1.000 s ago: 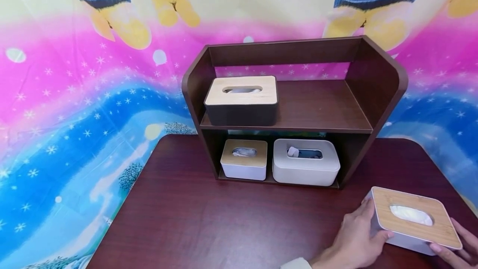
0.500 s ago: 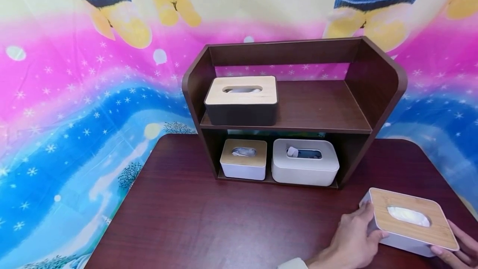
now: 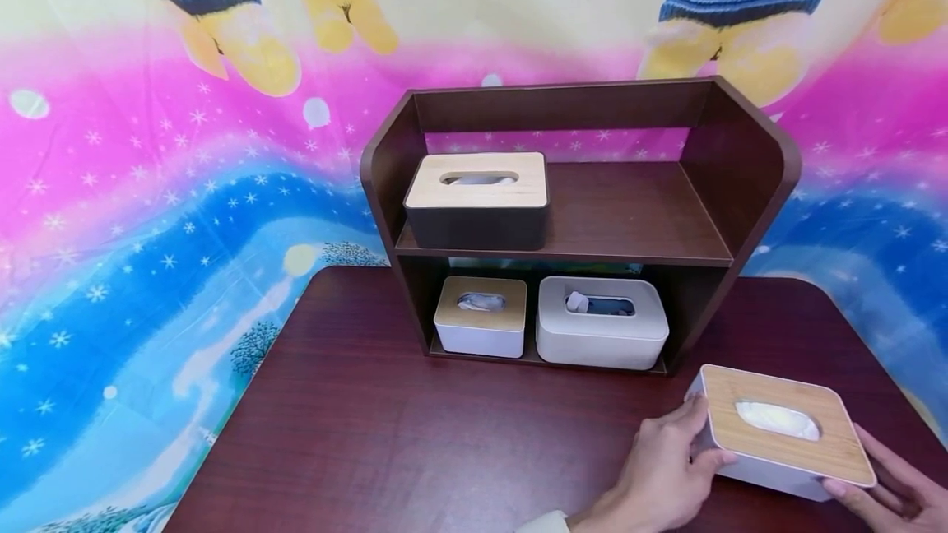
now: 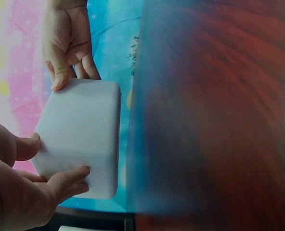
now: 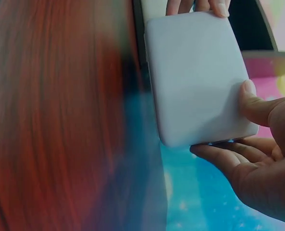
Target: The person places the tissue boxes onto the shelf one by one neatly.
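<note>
A white tissue box with a bamboo lid (image 3: 807, 410) is at the right of the table in the head view, white tissue showing in its oval slot. My left hand (image 3: 662, 467) grips its left end, thumb on the front side. At the opposite end my right hand (image 3: 892, 488) holds it, thumb at the front corner. Both wrist views show the box's plain white side, (image 4: 80, 130) with the left hand's fingertips (image 4: 80, 172) pressing on it. In the right wrist view the right thumb (image 5: 251, 98) lies along one edge and the other fingers reach round the end.
A dark brown two-tier shelf (image 3: 637, 196) stands at the table's back. Its upper tier bears a black tissue box with a pale wood lid (image 3: 477, 224). Below are a small white, wood-lidded box (image 3: 481, 340) and a light grey box (image 3: 600, 344). A patterned cloth (image 3: 148, 212) hangs behind.
Both hands have moved left in the head view, carrying the white bamboo-lidded tissue box toward the shelf side. The boxes on the shelf have kept their places.
</note>
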A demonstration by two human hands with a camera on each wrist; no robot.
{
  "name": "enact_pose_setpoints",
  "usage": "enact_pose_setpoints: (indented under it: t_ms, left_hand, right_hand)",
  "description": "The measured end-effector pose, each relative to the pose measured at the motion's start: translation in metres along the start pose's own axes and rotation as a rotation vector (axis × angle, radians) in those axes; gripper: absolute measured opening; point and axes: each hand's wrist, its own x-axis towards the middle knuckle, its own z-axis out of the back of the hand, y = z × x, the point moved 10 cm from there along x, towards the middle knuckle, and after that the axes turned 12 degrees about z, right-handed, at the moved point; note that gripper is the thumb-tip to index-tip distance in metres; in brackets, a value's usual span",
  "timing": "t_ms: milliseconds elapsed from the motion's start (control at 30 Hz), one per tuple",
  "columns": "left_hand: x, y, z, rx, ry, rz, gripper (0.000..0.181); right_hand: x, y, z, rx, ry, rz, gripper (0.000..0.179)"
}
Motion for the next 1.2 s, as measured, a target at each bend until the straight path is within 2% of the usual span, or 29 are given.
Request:
enact_pose_setpoints:
  t_ms: [200, 333, 400, 500, 667, 867, 1033, 1200]
  left_hand:
    - [-0.004, 0.008, 0.026, -0.063, -0.024, -0.043, 0.061]
    - [-0.005, 0.019, 0.041, -0.129, -0.009, -0.019, 0.061]
    - [-0.006, 0.025, 0.049, -0.155, -0.002, -0.006, 0.061]
    - [-0.007, 0.033, 0.061, -0.188, -0.003, 0.002, 0.061]
    - [-0.009, 0.047, 0.078, -0.241, -0.007, 0.021, 0.061]
    - [-0.012, 0.068, 0.096, -0.335, 0.023, 0.106, 0.061]
    - [-0.016, 0.083, 0.110, -0.412, 0.035, 0.162, 0.062]
    - [-0.020, 0.089, 0.126, -0.495, 0.027, 0.181, 0.061]
  right_hand:
    - [0.002, 0.030, -0.020, -0.160, 0.144, -0.069, 0.086]
    - [0.000, 0.050, -0.031, -0.213, 0.184, -0.132, 0.089]
    - [0.000, 0.061, -0.037, -0.225, 0.209, -0.136, 0.090]
    - [0.002, 0.077, -0.047, -0.218, 0.240, -0.115, 0.091]
    - [0.004, 0.100, -0.061, -0.193, 0.258, -0.019, 0.092]
    - [0.002, 0.124, -0.078, -0.137, 0.285, 0.043, 0.094]
    - [0.000, 0.145, -0.089, -0.085, 0.270, 0.085, 0.090]
    - [0.000, 0.166, -0.094, -0.040, 0.238, 0.140, 0.086]
